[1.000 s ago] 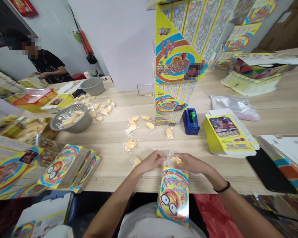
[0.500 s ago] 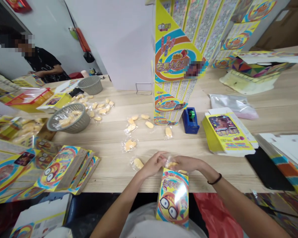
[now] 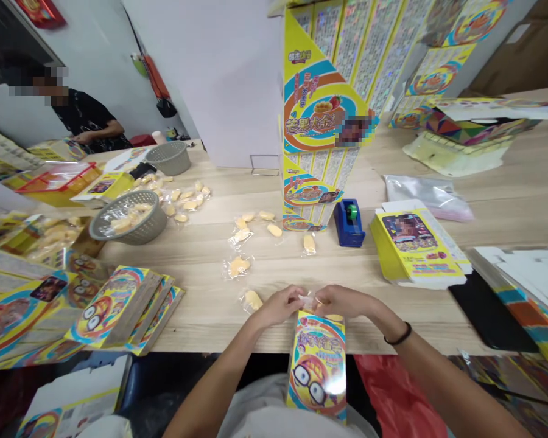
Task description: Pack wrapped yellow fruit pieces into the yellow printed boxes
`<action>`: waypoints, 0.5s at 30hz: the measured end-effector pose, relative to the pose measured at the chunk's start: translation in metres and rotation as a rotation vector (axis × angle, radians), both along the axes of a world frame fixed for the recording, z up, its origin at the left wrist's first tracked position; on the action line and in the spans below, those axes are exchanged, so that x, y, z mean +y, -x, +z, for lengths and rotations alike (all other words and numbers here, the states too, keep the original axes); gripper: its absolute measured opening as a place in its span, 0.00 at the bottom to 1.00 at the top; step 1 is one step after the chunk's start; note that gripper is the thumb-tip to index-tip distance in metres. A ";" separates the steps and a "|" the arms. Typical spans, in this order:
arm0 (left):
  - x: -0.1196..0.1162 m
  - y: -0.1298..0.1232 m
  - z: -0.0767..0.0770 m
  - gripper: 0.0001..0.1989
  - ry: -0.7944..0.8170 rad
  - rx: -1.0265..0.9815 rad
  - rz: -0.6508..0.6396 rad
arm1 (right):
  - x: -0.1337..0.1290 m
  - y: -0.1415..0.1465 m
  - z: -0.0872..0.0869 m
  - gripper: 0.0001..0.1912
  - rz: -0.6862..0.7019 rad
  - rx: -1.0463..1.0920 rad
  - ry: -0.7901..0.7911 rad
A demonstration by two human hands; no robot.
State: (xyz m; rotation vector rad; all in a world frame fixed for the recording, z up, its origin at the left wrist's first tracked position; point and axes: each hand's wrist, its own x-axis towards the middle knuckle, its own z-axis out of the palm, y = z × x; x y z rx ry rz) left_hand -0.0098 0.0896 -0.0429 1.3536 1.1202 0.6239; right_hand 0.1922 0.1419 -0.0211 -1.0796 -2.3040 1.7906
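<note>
A yellow printed cardboard box (image 3: 319,371) with a cartoon face in glasses stands against my body at the table's front edge. Over its top, my left hand (image 3: 283,305) is closed in a pinch on the clear end of a wrapped yellow snack piece (image 3: 307,300). My right hand (image 3: 343,302), a dark band at its wrist, has its fingers curled on the same wrapper from the other side. Those fingers partly hide the piece and the box's mouth. Left of the hands, another wrapped piece (image 3: 252,299) lies on the table.
Grey baskets, one holding wrapped pieces (image 3: 128,219), are at the left. Printed boxes (image 3: 119,307) lie stacked nearer. Beyond my hands stand a tall box stack (image 3: 319,121) and blue tape dispenser (image 3: 349,224). An open box (image 3: 415,243) and black phone-like slab (image 3: 488,313) are right.
My two hands have shifted slightly at the box top, and the clear wrapper now shows stretched between their fingers. The view has moved a little; the loose pieces stay in place.
</note>
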 end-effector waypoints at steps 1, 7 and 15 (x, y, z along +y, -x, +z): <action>0.000 0.000 0.001 0.09 0.007 -0.017 -0.006 | 0.002 -0.002 0.000 0.11 0.021 0.022 0.043; 0.001 0.001 0.001 0.14 0.017 -0.092 0.219 | 0.002 -0.010 -0.012 0.26 -0.294 0.145 0.034; 0.004 0.011 0.035 0.09 -0.133 -0.203 0.706 | -0.016 -0.004 -0.019 0.14 -0.396 0.157 -0.096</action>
